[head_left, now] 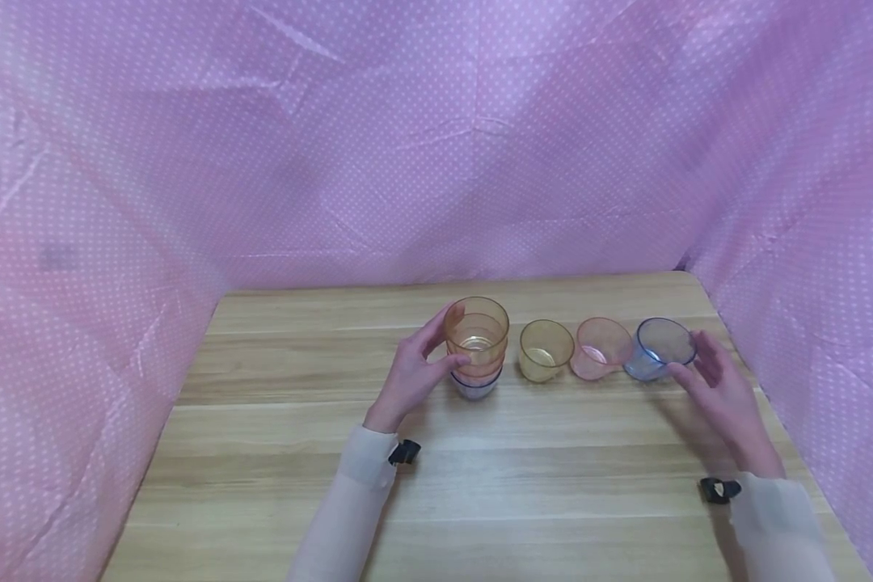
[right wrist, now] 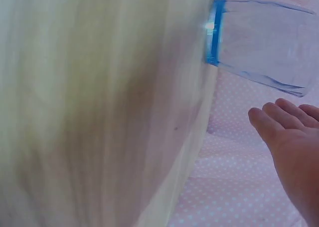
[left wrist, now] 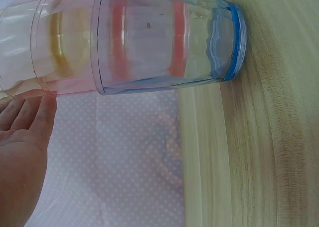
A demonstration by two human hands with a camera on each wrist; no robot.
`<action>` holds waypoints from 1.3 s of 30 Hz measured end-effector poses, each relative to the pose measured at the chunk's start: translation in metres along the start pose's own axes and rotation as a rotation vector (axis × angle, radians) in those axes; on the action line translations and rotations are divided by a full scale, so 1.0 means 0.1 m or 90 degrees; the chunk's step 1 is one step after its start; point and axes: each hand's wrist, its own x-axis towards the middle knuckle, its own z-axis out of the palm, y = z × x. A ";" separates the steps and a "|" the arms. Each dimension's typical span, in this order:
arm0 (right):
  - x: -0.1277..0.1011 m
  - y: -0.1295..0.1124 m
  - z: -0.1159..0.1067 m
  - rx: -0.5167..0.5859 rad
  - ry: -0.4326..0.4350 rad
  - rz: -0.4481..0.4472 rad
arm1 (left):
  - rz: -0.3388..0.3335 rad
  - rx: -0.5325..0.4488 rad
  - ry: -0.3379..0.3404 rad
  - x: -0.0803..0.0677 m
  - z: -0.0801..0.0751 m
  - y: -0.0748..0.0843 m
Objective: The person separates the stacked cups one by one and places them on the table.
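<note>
A stack of clear tinted cups (head_left: 475, 347) stands upright on the wooden table, yellow at the top, pink between, blue at the bottom. My left hand (head_left: 420, 368) grips its upper part, thumb in front and fingers around the far side; in the left wrist view the fingertips meet the yellow and pink cups. To the right, a yellow cup (head_left: 540, 373), a pink cup (head_left: 592, 368) and a blue cup (head_left: 643, 366) form a row. Beside the blue cup is my right hand (head_left: 723, 396), thumb and fingers spread about its rim; the right wrist view shows fairly straight fingers with a small gap to it.
The wooden table (head_left: 276, 453) reaches toward me under both forearms. Pink dotted cloth (head_left: 407, 162) hangs behind it and along both sides. A black clip (head_left: 405, 452) sits at the left cuff, another black clip (head_left: 719, 490) at the right cuff.
</note>
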 end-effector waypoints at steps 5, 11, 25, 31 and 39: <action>-0.05 -0.09 0.00 0.005 0.073 -0.030 | -0.003 -0.002 0.001 0.00 0.00 -0.01; -0.13 -0.28 0.04 0.083 0.158 -0.027 | -0.009 -0.004 -0.001 0.01 0.00 -0.01; -0.22 -0.78 0.27 0.324 0.187 -0.216 | -0.007 -0.011 0.000 0.02 0.00 -0.02; -0.17 -0.90 0.47 0.386 0.145 -0.346 | -0.008 -0.013 0.004 0.02 0.01 -0.02; -0.17 -1.11 0.75 0.388 0.086 -0.392 | -0.005 -0.022 0.004 0.02 0.00 -0.01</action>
